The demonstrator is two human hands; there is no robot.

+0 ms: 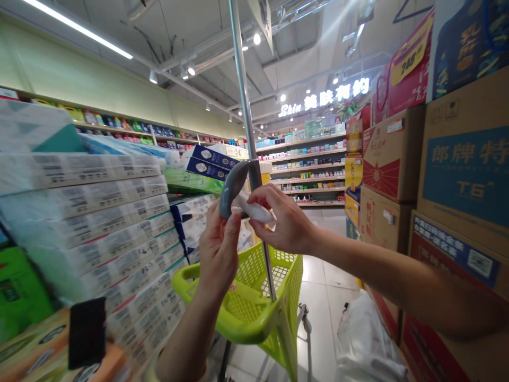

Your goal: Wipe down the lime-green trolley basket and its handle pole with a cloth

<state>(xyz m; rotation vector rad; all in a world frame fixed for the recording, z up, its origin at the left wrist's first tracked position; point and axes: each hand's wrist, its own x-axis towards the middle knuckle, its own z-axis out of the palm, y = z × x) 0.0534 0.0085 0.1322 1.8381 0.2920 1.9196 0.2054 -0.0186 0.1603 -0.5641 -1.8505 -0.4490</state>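
Note:
A grey curved handle (230, 187) juts from a dark collar on an upright metal pole (243, 85). My left hand (218, 241) is closed around the handle's lower end, thumb toward me. Pinched in the fingers of my right hand (280, 217) is a folded white tissue (256, 209), pressed against the inner side of the handle. Whether it is paper or thin cloth I cannot tell. Just below both hands stands a lime-green plastic shopping cart (246, 323), with the pole running down in front of it.
Tall stacks of wrapped tissue packs (119, 212) line the left side, with a black phone-like slab (87, 331) at lower left. Cardboard boxes (392, 154) pile up on the right, beside a white plastic bag (366, 339) on the tiled floor. Stocked shelves (306, 159) stand behind.

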